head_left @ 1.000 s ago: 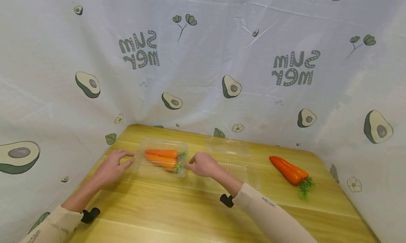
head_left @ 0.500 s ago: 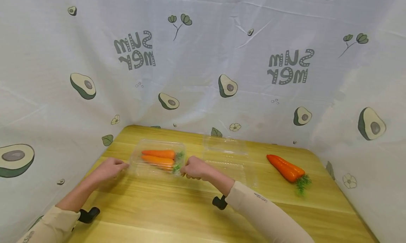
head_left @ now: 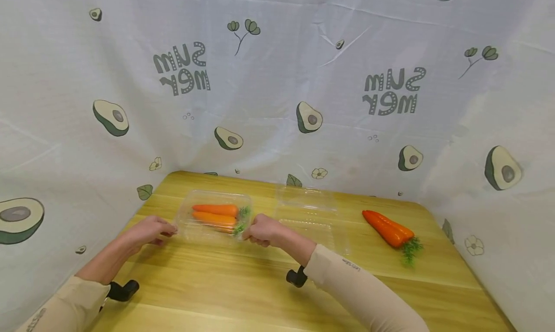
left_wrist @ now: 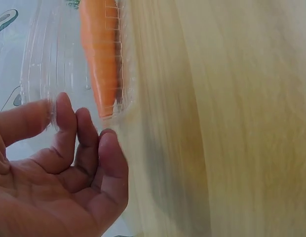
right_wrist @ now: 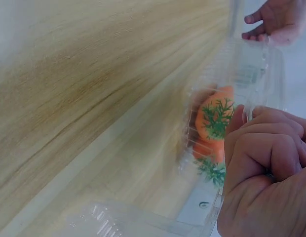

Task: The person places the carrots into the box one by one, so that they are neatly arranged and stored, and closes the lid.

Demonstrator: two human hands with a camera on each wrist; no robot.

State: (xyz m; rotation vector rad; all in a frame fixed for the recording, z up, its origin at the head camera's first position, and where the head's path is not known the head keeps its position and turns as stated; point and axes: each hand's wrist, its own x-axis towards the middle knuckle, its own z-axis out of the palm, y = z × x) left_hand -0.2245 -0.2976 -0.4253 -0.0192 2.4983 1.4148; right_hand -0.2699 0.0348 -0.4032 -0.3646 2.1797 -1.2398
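Note:
A clear plastic clamshell box (head_left: 208, 195) with its lid down stands on the left of the wooden table. Inside lie orange carrots (head_left: 215, 210) with green tops toward its right end. My left hand (head_left: 149, 231) is at the box's left end; in the left wrist view its thumb and index finger pinch the clear rim (left_wrist: 53, 111), the other fingers curled below. At the near right corner my right hand (head_left: 264, 229) pinches the rim, fingers curled, as the right wrist view shows. The carrot tops (right_wrist: 217, 118) show through the plastic beside it.
A second clear plastic box (head_left: 310, 228) stands open just right of my right hand, its lid (head_left: 308, 197) tilted back. Farther right, a red-orange carrot (head_left: 388, 228) with a green top lies on the table (head_left: 225, 288). A printed curtain (head_left: 269, 81) surrounds the table's back and sides.
My left fingers have closed from a spread pose onto the left rim. My right hand has come down and now pinches the near right corner. The head view has shifted slightly.

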